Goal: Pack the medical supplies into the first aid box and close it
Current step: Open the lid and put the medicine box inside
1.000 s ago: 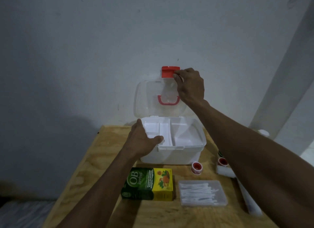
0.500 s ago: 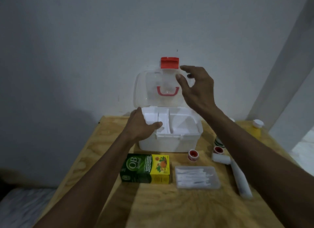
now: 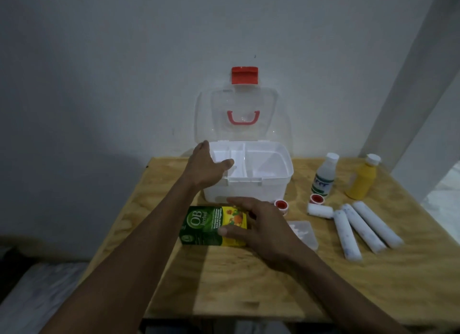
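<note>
first aid box (image 3: 249, 189): lid up, tray bare | left hand (image 3: 207, 168) fingers apart on rim | right hand (image 3: 258, 225) fingers spread over OB box (image 3: 209, 225)

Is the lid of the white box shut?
No, the clear lid stands up open behind the white box, with its red latch at the top, and you can see the empty white tray inside.

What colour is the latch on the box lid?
Red; the latch shows clearly in the head view, atop the open lid.
</note>
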A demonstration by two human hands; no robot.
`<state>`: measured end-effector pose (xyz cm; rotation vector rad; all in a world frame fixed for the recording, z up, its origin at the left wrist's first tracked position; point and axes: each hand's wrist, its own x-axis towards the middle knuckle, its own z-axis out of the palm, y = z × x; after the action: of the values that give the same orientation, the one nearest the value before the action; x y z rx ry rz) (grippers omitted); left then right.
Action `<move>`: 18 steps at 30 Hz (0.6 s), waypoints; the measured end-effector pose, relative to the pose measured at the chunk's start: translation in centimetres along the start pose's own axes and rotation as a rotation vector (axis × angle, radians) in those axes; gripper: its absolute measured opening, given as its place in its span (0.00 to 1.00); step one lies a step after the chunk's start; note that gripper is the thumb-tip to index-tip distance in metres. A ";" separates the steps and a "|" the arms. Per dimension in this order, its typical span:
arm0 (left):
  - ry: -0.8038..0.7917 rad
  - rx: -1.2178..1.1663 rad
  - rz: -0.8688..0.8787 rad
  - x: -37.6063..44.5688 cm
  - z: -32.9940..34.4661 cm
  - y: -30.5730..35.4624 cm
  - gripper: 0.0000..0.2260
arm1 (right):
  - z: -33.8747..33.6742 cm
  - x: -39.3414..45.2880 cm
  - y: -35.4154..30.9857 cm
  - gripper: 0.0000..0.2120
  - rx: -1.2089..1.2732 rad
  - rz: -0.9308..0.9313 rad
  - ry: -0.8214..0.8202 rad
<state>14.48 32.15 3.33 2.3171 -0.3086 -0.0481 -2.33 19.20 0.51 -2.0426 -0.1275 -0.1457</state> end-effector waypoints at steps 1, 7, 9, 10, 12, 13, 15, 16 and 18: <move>0.001 0.004 -0.004 0.1 0.0 -0.1 0.46 | 0.0 0.1 -0.1 0.28 -0.010 -0.003 -0.018; -0.004 0.005 -0.026 -0.2 0.1 0.1 0.45 | 0.2 0.7 0.0 0.30 -0.214 -0.072 -0.099; -0.008 0.008 -0.026 -0.4 0.0 0.4 0.42 | 0.2 0.8 -0.1 0.31 -0.219 -0.073 -0.091; -0.010 0.014 -0.022 -0.6 -0.1 0.6 0.41 | 0.2 0.8 -0.3 0.30 -0.216 -0.068 -0.088; -0.017 0.035 -0.016 -0.7 -0.1 0.8 0.40 | -0.1 0.6 -0.7 0.29 -0.238 -0.071 -0.088; -0.024 0.053 -0.020 -0.8 -0.1 0.9 0.40 | -0.4 0.4 -0.9 0.29 -0.258 -0.077 -0.090; -0.025 0.099 -0.012 -1.0 -0.2 1.1 0.39 | -1.4 -0.2 -1.4 0.28 -0.288 -0.078 -0.069; -0.022 0.108 -0.005 -1.1 -0.2 1.2 0.38 | -2.1 -0.6 -1.6 0.28 -0.292 -0.073 -0.048; -0.019 0.099 0.001 -1.4 -0.3 1.3 0.34 | -4.0 -1.7 -2.0 0.29 -0.295 -0.065 -0.007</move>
<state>12.92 31.81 4.36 2.4161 -0.3278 -0.0550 -4.47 16.49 3.84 -2.3345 -0.1863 -0.2085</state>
